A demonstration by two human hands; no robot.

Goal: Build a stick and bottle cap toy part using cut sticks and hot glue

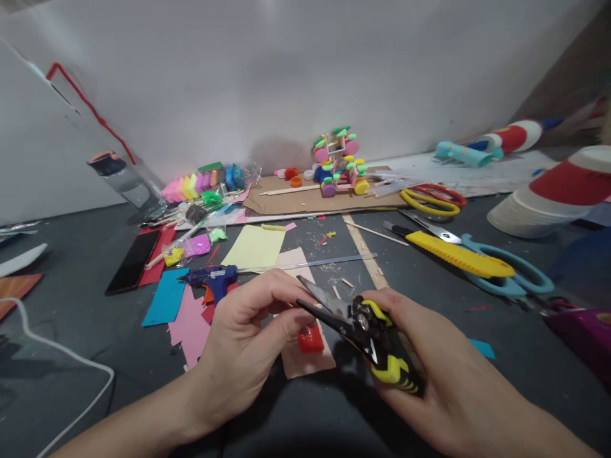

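Observation:
My right hand is wrapped round a pair of snips with black and yellow handles. Their two blades stand apart and point left, toward my other hand. The fingers and thumb of my left hand are pinched together by the blade tips; whatever lies between them is too small or hidden to name. Just below that thumb shows a shiny red piece, over a pale pink paper strip. I cannot tell whether it touches the hand.
Left lie a blue glue gun, coloured papers, a phone and a bottle. Right are a yellow cutter, blue-handled scissors and stacked cups. A colourful model stands behind on cardboard.

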